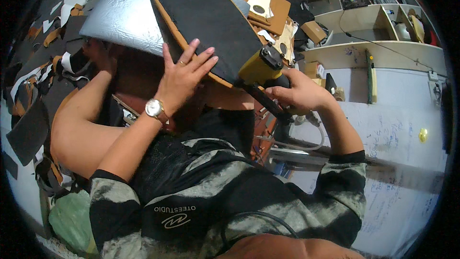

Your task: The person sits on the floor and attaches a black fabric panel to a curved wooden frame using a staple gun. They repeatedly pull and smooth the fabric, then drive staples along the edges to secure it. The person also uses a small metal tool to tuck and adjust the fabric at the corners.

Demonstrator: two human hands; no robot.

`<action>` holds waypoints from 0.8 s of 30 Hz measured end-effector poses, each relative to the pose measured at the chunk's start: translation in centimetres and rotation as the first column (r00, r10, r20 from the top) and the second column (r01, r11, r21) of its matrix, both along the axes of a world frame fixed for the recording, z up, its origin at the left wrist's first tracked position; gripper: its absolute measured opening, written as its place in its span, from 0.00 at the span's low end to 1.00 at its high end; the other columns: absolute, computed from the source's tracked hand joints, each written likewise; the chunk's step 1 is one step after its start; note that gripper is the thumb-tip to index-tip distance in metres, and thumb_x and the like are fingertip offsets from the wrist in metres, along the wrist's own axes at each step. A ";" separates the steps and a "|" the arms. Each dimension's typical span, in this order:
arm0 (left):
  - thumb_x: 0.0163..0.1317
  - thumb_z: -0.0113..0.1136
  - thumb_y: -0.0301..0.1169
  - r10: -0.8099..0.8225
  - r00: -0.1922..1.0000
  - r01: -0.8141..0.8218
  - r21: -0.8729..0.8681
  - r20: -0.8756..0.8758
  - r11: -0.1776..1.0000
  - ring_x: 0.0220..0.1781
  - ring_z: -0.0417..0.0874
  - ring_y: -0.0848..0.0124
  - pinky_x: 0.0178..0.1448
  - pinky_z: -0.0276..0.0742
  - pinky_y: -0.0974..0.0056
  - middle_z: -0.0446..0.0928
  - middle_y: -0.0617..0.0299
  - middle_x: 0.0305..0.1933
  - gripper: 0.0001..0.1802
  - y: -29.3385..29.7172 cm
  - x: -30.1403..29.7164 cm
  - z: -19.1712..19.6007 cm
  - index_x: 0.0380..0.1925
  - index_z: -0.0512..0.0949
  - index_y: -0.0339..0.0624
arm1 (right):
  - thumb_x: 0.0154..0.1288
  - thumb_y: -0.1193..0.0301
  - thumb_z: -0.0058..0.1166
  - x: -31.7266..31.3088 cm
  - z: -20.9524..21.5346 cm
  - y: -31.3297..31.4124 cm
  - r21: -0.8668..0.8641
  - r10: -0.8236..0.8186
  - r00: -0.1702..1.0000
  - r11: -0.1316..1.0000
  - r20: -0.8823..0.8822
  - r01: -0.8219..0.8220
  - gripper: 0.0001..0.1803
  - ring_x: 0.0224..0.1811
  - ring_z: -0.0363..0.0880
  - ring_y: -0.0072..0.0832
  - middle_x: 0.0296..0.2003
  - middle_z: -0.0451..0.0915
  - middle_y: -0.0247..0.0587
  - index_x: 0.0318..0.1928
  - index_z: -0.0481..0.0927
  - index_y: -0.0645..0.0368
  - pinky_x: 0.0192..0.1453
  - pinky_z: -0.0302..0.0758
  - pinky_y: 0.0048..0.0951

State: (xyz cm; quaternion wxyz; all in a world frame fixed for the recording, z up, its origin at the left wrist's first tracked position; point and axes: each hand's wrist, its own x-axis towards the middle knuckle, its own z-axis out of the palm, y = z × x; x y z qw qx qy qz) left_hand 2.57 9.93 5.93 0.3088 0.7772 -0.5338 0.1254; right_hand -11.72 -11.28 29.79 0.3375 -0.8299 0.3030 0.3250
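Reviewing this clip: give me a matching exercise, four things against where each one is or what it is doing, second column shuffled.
Things:
1. left hand
2. right hand
3. wristwatch
4. silver padded sheet

Places or states:
A. behind the black panel, upper left
B. grips the yellow stapler gun
C. on the left wrist
D. pressed flat on the black panel, fingers spread

Pairs: 1-D, 2-B, 3-C, 4-A

A white table (402,129) with scribbled marks lies right of the hands. Beyond them, pale shelves (378,19) hold clutter. Left of the hands, dark scraps (33,67) cover the floor.
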 end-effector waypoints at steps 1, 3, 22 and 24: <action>0.69 0.62 0.29 -0.001 1.000 0.001 -0.001 0.025 1.000 0.83 0.69 0.62 0.78 0.44 0.10 0.78 0.77 0.75 0.28 0.4 1.1 -0.8 0.68 0.81 0.65 | 0.72 0.58 0.65 0.2 0.0 -0.2 0.002 -0.004 1.000 1.000 -0.005 0.004 0.20 0.29 0.79 0.21 0.28 0.83 0.35 0.50 0.84 0.65 0.34 0.76 0.31; 0.69 0.62 0.31 -0.009 0.999 0.012 -0.063 0.053 0.998 0.84 0.68 0.62 0.78 0.44 0.10 0.79 0.79 0.73 0.25 0.4 2.5 -1.6 0.66 0.83 0.66 | 0.72 0.58 0.65 1.4 0.3 -0.3 -0.028 0.028 1.000 0.999 0.002 -0.028 0.20 0.29 0.79 0.22 0.29 0.83 0.36 0.50 0.84 0.65 0.35 0.77 0.31; 0.53 0.81 0.26 -0.057 0.962 -0.036 -0.334 -0.265 0.942 0.74 0.82 0.57 0.85 0.53 0.27 0.62 0.56 0.86 0.67 0.3 2.7 -2.7 0.86 0.45 0.52 | 0.72 0.57 0.63 6.4 -1.6 2.4 -0.065 0.102 0.994 0.992 -0.043 -0.104 0.24 0.27 0.77 0.22 0.28 0.81 0.34 0.56 0.83 0.64 0.32 0.73 0.30; 0.50 0.83 0.25 -0.045 0.960 -0.056 -0.349 -0.276 0.935 0.73 0.83 0.56 0.86 0.57 0.32 0.54 0.50 0.89 0.73 0.4 2.8 -2.6 0.87 0.40 0.51 | 0.72 0.57 0.63 6.5 -2.0 2.3 -0.018 0.130 0.991 0.991 0.008 -0.130 0.24 0.28 0.76 0.22 0.28 0.81 0.34 0.58 0.83 0.64 0.33 0.73 0.29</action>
